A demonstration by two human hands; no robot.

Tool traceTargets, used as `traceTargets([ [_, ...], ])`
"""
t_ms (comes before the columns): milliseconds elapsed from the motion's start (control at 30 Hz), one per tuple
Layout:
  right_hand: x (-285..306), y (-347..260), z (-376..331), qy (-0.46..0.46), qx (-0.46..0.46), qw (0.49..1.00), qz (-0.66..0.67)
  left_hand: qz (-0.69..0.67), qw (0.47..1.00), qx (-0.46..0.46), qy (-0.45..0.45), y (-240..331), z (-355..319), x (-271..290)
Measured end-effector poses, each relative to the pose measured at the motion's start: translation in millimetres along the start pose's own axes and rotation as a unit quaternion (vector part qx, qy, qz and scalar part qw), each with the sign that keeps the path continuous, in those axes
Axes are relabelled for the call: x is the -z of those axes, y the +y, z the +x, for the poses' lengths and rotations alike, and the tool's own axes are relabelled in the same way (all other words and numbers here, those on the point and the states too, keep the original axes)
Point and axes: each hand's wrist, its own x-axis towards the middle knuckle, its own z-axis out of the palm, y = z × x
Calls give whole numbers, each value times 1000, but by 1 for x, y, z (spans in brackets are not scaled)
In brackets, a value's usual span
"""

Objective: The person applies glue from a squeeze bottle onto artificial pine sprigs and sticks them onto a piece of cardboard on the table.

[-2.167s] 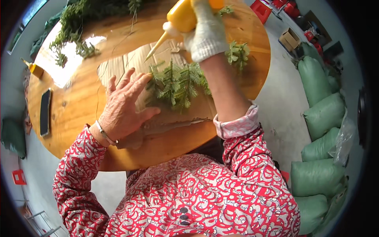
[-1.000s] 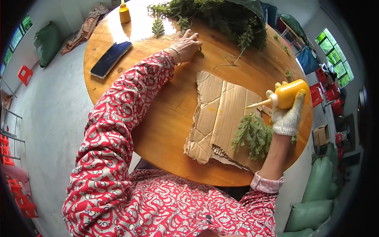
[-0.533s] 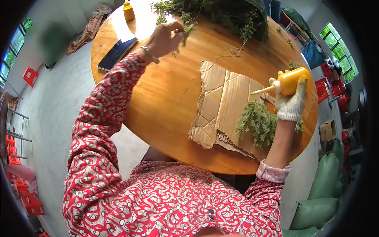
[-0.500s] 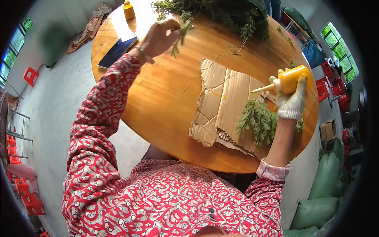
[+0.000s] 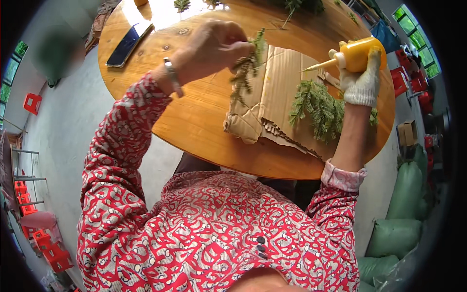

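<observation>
Between the thumb and fingers of my bare left hand (image 5: 216, 46), a green fir sprig (image 5: 247, 73) hangs over the left part of a torn cardboard sheet (image 5: 279, 92). My right hand (image 5: 362, 80), in a whitish knit glove, grips a yellow squeeze bottle (image 5: 362, 52). The bottle lies tilted on its side in the hand, its long pale nozzle pointing left above the cardboard. Below the nozzle, a bunch of fir sprigs (image 5: 318, 109) rests on the cardboard's right part, close to my right wrist, which hides some of it.
A dark phone (image 5: 129, 46) lies on the round wooden table (image 5: 189, 126) at the left. More greenery (image 5: 301, 6) is at the far edge, with loose sprigs (image 5: 182, 5) nearby. Red stools (image 5: 32, 103) and green sacks (image 5: 396, 238) stand on the floor around the table.
My left hand has brought the fir sprig from the far pile toward me and right, over the cardboard. My right hand still holds the bottle in much the same pose. The view has shifted.
</observation>
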Motion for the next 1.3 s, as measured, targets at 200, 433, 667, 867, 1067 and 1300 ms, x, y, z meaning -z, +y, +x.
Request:
traceTargets([
  [200,-8,6,2,13,52,998,45,209,975,11,-69,5,18,-36],
  [433,-6,6,0,2,81,994,77,292,948,-125,36,14,-8,-57],
  [667,-5,4,-3,-21,74,995,61,310,905,-276,96,-9,5,-88],
  [867,-10,4,-3,-11,73,995,62,370,885,-270,78,-23,6,-97],
  [1067,-11,13,-3,3,85,995,43,386,894,-224,36,-35,2,-93],
  [1300,-18,27,-14,-51,93,994,8,412,893,-183,15,-42,-4,-89],
])
